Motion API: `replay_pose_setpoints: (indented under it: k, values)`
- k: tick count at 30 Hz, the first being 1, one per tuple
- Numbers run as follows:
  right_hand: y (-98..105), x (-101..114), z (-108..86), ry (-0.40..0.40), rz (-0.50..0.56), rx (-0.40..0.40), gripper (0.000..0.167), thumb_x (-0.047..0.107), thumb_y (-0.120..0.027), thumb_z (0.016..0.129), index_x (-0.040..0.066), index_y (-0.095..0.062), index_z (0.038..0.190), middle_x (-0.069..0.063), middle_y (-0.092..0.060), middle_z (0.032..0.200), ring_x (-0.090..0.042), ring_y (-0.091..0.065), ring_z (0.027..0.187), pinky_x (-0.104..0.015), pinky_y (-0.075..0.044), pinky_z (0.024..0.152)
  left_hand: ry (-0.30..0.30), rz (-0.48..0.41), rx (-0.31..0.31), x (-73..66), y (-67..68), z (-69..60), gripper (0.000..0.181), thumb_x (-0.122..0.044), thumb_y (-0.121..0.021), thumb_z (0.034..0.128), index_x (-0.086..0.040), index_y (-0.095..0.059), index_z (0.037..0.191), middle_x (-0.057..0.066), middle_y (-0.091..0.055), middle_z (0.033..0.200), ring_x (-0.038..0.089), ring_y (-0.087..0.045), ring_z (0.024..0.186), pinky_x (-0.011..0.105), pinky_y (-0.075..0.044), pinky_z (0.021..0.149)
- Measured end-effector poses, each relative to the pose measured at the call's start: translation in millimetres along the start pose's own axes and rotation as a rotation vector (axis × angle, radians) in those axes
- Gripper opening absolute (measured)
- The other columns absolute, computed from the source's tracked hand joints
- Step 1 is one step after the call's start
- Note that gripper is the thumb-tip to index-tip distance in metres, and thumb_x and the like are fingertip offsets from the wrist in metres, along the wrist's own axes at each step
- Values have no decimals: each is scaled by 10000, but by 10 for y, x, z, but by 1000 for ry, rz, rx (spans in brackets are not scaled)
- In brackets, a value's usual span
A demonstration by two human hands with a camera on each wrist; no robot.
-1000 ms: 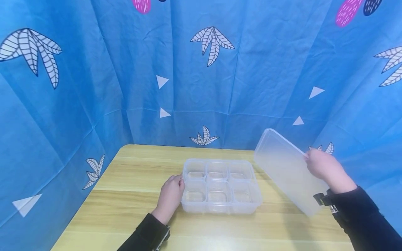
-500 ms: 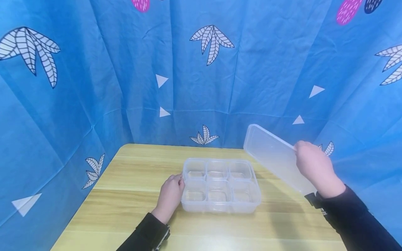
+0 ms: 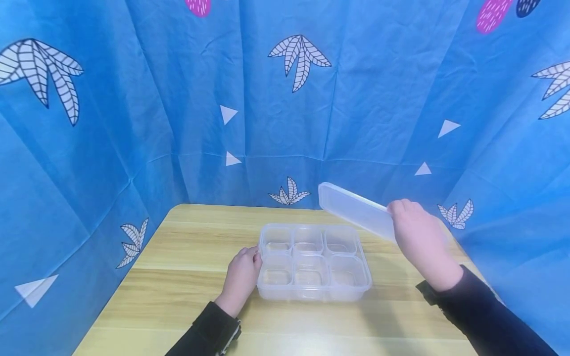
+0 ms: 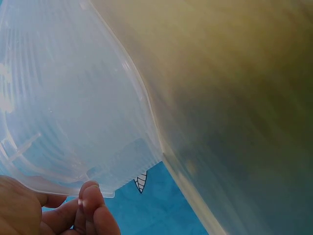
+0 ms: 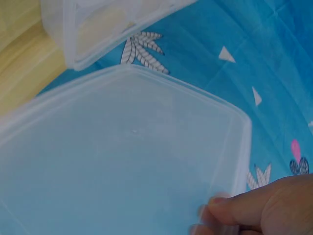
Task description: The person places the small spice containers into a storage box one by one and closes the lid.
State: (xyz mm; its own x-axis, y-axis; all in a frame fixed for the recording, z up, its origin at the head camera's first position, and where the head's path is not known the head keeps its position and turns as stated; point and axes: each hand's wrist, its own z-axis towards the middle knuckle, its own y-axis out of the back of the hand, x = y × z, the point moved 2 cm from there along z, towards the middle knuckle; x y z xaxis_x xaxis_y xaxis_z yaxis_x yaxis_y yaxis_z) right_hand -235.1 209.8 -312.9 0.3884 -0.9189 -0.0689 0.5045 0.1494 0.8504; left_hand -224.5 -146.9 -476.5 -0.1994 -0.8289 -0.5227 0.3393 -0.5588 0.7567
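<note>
We see the tilted lid aloft, pinched by the right grip and pointing leftward; the box lies lower, left of that grip, on the tabletop, long axis left to right; the left grip holds the box's left end.

Glossy plastic box, frosted plastic lid, wood-grain tabletop, cloth curtain

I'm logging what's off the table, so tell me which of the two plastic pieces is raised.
The flat lid, held at a slant in the right hand; the six-compartment box sits level on the table.
</note>
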Motion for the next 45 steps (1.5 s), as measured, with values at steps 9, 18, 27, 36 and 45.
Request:
replay_pose_setpoints:
  k: [9,18,27,36,45]
  values:
    - [-210,234,-1,144,20,-88,330,-230,-645,770,-72,-597,1056,-178,-596,912,-344,-567,814,-431,-532,670,-1,0,0,30,-14,24,283,-70,-563,988,120,-661,1174,119,-640,843,170,-554,682,333,-550,637]
    - [-440,385,14,272,31,-199,358,-243,-673,725,-64,-611,1029,-162,-598,906,-315,-568,784,-380,-526,635,-6,-14,-4,24,-12,51,277,-68,-567,985,115,-666,1168,119,-641,841,198,-580,705,371,-567,670]
    - [-606,572,12,398,32,-311,309,-208,-615,749,-61,-618,1022,-155,-611,907,-316,-597,795,-396,-541,659,19,-27,6,35,-28,50,284,-78,-568,991,95,-663,1195,124,-654,880,214,-603,741,382,-574,698]
    - [-701,722,-100,439,43,-284,319,-162,-664,761,-54,-628,1059,-148,-622,928,-291,-581,782,-371,-527,657,24,-28,14,44,-35,51,296,-97,-571,993,89,-658,1207,121,-654,891,208,-603,747,371,-574,693]
    - [-830,823,-246,482,80,-304,320,-36,-336,968,-40,-639,1069,-131,-639,942,-281,-592,790,-360,-536,639,20,-26,11,57,-48,53,286,-93,-587,989,99,-658,1188,117,-647,880,201,-582,732,354,-550,664]
